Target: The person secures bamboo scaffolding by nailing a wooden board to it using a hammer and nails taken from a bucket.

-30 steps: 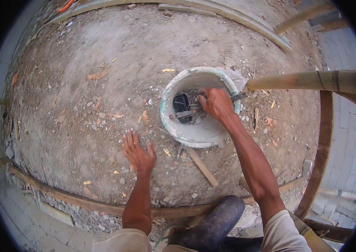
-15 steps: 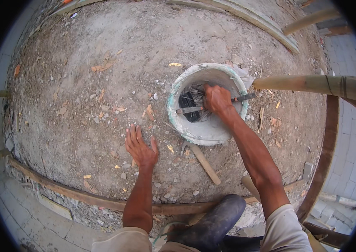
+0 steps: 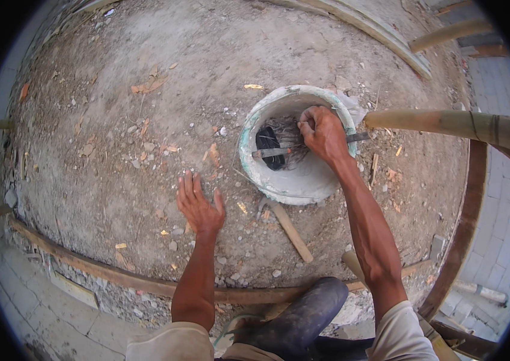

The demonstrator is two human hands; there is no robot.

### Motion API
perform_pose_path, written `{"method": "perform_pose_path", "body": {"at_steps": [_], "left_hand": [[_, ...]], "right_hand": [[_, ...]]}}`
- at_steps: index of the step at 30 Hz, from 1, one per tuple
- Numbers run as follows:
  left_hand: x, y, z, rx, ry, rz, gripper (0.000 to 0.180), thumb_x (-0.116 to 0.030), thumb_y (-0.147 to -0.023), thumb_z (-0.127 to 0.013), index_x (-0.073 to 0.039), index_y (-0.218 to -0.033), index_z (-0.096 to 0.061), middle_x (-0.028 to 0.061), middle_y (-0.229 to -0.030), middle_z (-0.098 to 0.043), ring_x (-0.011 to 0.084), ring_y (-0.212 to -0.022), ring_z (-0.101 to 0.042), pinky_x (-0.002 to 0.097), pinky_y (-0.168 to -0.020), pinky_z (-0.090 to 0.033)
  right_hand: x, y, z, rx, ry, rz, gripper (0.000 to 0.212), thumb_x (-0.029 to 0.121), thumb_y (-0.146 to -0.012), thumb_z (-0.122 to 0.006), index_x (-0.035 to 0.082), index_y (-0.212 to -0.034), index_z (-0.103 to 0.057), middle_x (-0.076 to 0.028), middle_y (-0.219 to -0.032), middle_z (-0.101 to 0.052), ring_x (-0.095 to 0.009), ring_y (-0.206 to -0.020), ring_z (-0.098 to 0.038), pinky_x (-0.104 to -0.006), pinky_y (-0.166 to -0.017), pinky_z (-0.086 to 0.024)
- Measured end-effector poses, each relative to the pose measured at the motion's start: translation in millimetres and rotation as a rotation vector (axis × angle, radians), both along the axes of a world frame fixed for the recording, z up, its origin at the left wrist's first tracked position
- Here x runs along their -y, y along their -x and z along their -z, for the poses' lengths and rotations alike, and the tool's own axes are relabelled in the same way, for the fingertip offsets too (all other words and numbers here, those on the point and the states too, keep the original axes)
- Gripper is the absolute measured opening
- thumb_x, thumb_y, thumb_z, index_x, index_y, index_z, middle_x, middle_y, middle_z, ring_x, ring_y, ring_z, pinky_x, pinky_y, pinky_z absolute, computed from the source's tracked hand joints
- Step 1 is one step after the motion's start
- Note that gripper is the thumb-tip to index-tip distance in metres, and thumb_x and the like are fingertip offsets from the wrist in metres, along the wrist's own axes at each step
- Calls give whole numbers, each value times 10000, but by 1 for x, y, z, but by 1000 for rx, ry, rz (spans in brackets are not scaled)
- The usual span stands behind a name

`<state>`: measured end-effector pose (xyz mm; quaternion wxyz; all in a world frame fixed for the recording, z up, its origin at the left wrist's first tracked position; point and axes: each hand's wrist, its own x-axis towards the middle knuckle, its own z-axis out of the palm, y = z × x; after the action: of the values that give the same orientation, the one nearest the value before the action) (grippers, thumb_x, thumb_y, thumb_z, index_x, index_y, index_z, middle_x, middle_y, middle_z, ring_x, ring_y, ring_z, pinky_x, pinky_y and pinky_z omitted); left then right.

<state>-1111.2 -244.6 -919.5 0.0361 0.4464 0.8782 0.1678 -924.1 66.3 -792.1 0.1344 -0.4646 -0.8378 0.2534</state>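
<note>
A round bucket (image 3: pixel 321 191) with a whitish, cement-crusted wall and traces of green stands on the dirt. My right hand (image 3: pixel 322 133) is over its mouth, thumb and fingers pinched together; what they hold, if anything, is too small to name. Below it in the bucket lie thin grey pieces (image 3: pixel 294 129), like nails or wire, and a black object (image 3: pixel 269 144). A bar-like tool (image 3: pixel 272 153) with a dark end rests across the bucket, partly behind my right hand. My left hand (image 3: pixel 199 206) lies on the dirt, fingers outstretched, holding nothing.
A hammer (image 3: pixel 291 230) with a wooden handle lies against the bucket's near side. A bamboo pole (image 3: pixel 447 122) reaches in from the right. Wooden boards (image 3: pixel 146 281) edge the dirt, which is strewn with stones and chips. My dark boot (image 3: pixel 303 313) is at the near edge.
My right hand has risen a little from the contents of the bucket, and its pinched fingers now show. The left hand stays flat on the dirt. The whole view has shifted slightly.
</note>
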Motion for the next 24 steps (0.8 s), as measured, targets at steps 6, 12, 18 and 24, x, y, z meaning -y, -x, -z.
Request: {"method": "perform_pose_path", "body": {"at_steps": [6,12,18,24], "left_hand": [[-1,-2,-1,4,18,-1,749,-338,-1005,-652,-95,-1641,-340,144,-1751,-301,380,-1640,-222,590,-1308,-173],[0,0,0,-1,11,2,725,-337,-1015,-624,-81,-1638,-358,169,-1740,-321,404,-1627,-244,598,-1304,-187],[-3,-2,-3,10,0,4,746,-330,-1005,-651,-79,-1640,-349,161,-1740,-319,392,-1633,-232,592,-1305,-181],[-4,-2,-1,5,-7,9,743,-332,-1009,-637,-69,-1642,-351,173,-1732,-333,406,-1623,-254,593,-1302,-186]], "right_hand": [[11,-8,3,93,-175,-59,138,106,-913,-744,60,-1043,-751,-196,-1090,-715,-442,-979,-727,-519,-827,-581],[8,5,13,288,-70,-68,174,109,-900,-735,69,-1065,-770,-211,-1137,-741,-448,-1043,-740,-539,-854,-603],[-2,5,37,346,-60,-152,172,166,-853,-769,81,-1000,-797,-209,-1073,-770,-451,-986,-759,-556,-833,-609],[3,0,45,376,1,-176,166,210,-838,-810,93,-955,-805,-168,-1064,-780,-434,-967,-765,-542,-841,-608]]}}
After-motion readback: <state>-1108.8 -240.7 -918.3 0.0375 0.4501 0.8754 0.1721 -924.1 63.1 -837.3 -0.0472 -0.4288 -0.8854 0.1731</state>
